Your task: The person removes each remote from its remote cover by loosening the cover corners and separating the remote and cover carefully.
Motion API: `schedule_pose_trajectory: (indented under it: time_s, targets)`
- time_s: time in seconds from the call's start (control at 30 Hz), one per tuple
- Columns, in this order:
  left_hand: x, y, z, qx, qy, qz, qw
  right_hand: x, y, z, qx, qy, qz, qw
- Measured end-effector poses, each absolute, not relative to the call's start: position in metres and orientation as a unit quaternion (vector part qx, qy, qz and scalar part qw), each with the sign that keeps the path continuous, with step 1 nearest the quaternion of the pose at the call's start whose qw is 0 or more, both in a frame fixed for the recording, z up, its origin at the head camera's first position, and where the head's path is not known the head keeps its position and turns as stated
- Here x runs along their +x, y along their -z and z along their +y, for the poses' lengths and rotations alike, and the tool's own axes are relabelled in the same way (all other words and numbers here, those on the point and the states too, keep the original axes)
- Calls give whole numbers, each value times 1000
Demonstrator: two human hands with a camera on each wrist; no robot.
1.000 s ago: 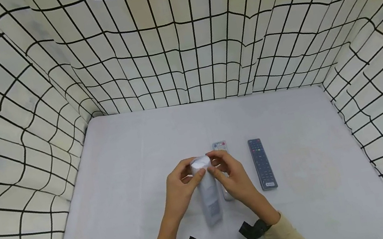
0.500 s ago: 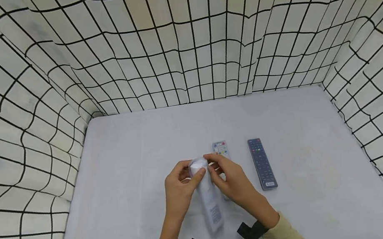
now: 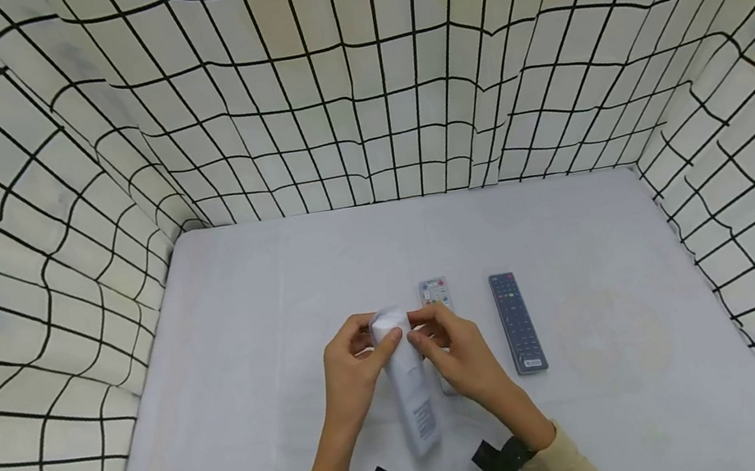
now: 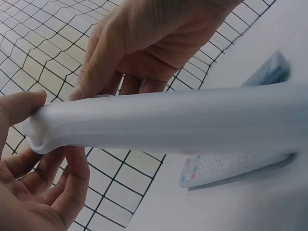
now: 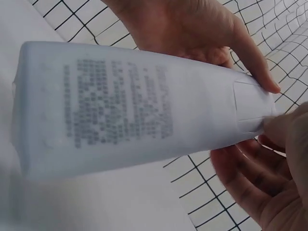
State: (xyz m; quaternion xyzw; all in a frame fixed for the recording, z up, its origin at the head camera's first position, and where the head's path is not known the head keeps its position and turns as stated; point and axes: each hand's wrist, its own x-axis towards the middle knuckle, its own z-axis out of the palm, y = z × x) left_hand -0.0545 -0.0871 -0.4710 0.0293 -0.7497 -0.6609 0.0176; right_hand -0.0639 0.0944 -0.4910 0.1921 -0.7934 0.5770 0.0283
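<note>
A long white remote control point(image 3: 412, 396) in a thin translucent plastic sleeve is held up over the table, its printed back showing. In the right wrist view, several lines of blurred text cover the wide end of the remote control point(image 5: 192, 106). My left hand point(image 3: 351, 369) pinches the far end, thumb on the upper face and fingers underneath. On the opposite edge of that end, my right hand point(image 3: 460, 351) grips with thumb and fingertips. The folded sleeve end point(image 4: 38, 137) shows between the fingers of my left hand point(image 4: 48, 187) in the left wrist view.
A white remote with coloured buttons point(image 3: 434, 290) lies on the white table point(image 3: 244, 291), partly behind my right hand. Right of it lies a dark remote point(image 3: 518, 322). A black wire grid point(image 3: 354, 98) rises around the back and sides.
The near end of the wrapped remote has tipped down and slightly nearer, and its printed back shows more clearly. My hands have shifted slightly at the far end, still holding it.
</note>
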Motion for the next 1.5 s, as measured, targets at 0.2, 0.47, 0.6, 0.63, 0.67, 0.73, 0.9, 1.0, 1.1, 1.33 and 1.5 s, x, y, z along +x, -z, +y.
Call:
schedule_pose_trajectory:
  time_s: [0.2,0.47,0.6,0.63,0.67,0.73,0.9,1.0,1.1,1.33,1.5]
  targets:
    - [-54,472,-88,30,658,-752,11,-64,492,94,200,-553,-806,67]
    - [-59,473,-90,14,654,-756,-24,-66,498,91,214,-494,-824,176]
    - [-61,472,-91,0,653,-756,-42,-70,500,90,221,-503,-808,212]
    - [-61,471,-91,-3,654,-755,-46,-70,500,90,218,-509,-805,211]
    - [-61,471,-91,-4,654,-755,-50,-70,500,90,214,-516,-803,210]
    - [-61,470,-92,-6,656,-753,-56,-71,501,90,204,-532,-797,199]
    - [-61,470,-93,-14,651,-756,-70,-68,495,88,154,-581,-784,159]
    - [-61,471,-94,-21,647,-758,-77,-68,495,87,129,-605,-773,141]
    - [-61,471,-95,-27,646,-759,-79,-68,496,87,120,-624,-763,122]
    - [-60,472,-100,-50,661,-742,-100,-70,499,88,90,-672,-732,67]
    - [-58,472,-104,-72,668,-731,-121,-70,498,91,73,-696,-713,36]
